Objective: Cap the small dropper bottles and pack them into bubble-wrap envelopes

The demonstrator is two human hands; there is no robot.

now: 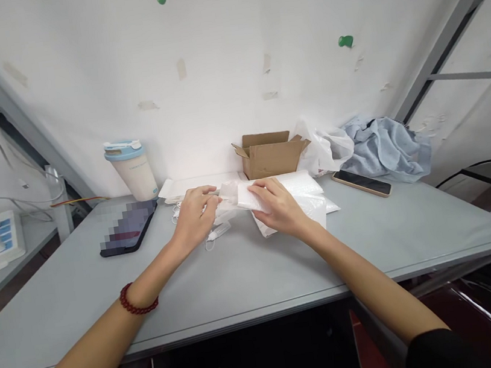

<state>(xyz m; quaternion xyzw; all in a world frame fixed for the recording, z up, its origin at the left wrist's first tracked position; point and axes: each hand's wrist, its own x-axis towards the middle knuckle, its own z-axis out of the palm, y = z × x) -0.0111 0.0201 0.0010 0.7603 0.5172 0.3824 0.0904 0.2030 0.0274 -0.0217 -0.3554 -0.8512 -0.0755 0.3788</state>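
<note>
My right hand (278, 207) is closed on a small white packet (247, 197), thumb and fingers pinching its right end above the table. My left hand (195, 216) is just left of it, fingers bent, thumb and forefinger close together by a piece of translucent plastic (229, 191). Whatever its fingertips grip is hard to make out. Under and behind my right hand lie white bubble envelopes (315, 204), overlapping. Below my left fingertips, a small clear tube with a looped string (219, 231) rests on the table, and further white strings are partly hidden behind that hand.
A blue-lidded cup (134, 172) and a dark phone (130, 227) stand and lie to the left. Along the wall are an open cardboard box (272, 159), a white plastic bag (325, 145) and crumpled blue cloth (387, 149). Another phone (362, 183) lies on the grey table (242, 288).
</note>
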